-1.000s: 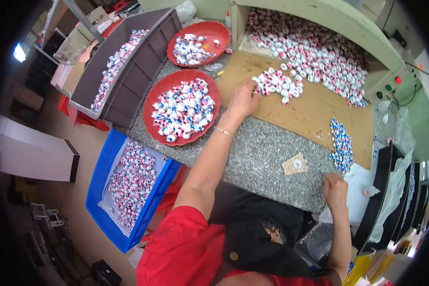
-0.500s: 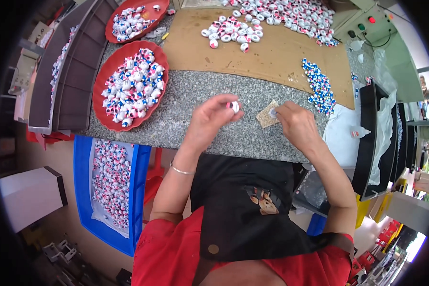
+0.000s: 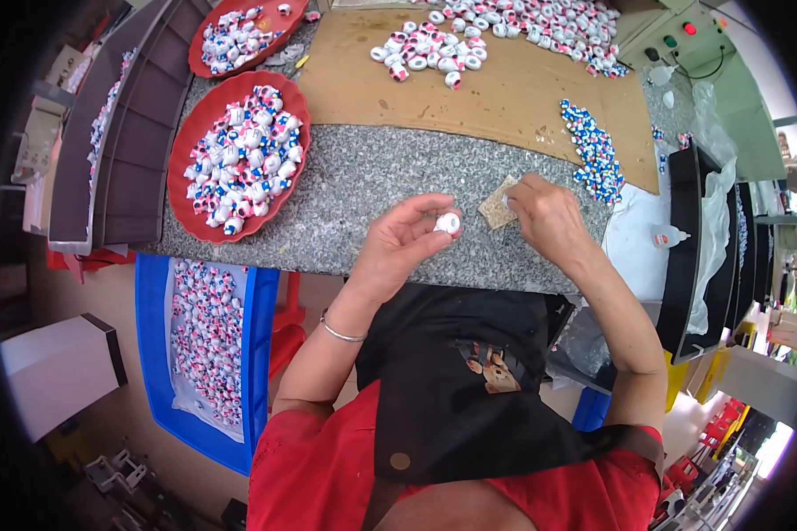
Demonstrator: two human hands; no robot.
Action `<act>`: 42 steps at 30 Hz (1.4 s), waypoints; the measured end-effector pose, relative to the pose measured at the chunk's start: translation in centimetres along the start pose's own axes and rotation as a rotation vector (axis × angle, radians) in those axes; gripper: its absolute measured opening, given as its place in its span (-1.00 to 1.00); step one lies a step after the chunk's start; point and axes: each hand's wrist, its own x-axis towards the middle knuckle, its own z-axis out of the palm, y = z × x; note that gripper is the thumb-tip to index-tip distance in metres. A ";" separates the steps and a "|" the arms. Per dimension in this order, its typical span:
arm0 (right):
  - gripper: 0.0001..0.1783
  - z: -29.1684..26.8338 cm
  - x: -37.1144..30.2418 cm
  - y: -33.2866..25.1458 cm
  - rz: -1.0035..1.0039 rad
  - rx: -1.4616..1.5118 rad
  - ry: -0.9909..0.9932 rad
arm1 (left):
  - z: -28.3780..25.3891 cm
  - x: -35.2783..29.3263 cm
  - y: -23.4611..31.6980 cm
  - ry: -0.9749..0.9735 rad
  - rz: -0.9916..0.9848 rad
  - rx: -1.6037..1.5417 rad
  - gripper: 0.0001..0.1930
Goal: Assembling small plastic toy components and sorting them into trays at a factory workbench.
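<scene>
Between the thumb and fingers of my left hand is a small round white toy piece with pink on its underside, held just above the grey granite worktop. My right hand is closed in a pinch over the right edge of a small tan textured pad. Its fingertips hide most of what is there; a whitish bit shows beside them. A heap of small blue, white and pink pieces lies beyond my right hand.
A red scalloped bowl of white, blue and pink figures stands at left, with another red bowl behind it. Cardboard bears heaps of white-and-pink pieces. A small white squeeze bottle is at right. A blue crate sits below left.
My left hand has moved slightly nearer me and turned, so the white piece's round face shows. My right hand has shifted a little, and its fingers now cover the round whitish spot on the pad.
</scene>
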 end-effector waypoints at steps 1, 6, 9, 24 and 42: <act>-0.95 0.1 0.0 0.3 0.004 0.002 0.002 | 0.1 0.3 0.0 0.007 0.015 0.095 -0.70; -0.94 -0.2 -0.1 0.4 0.005 0.008 -0.005 | 0.8 0.8 -0.7 -0.002 0.016 0.169 -0.72; -0.93 -0.3 0.1 0.9 0.048 0.094 -0.030 | 1.2 1.3 -1.5 0.035 0.051 0.249 -0.68; -0.85 -2.3 -3.6 -1.3 0.586 1.188 -0.017 | 4.0 2.9 -4.0 -0.046 0.381 0.665 -0.68; -0.84 -2.7 -2.1 -3.5 0.114 0.670 0.062 | 2.7 1.9 -1.6 -0.091 -0.177 0.185 -0.71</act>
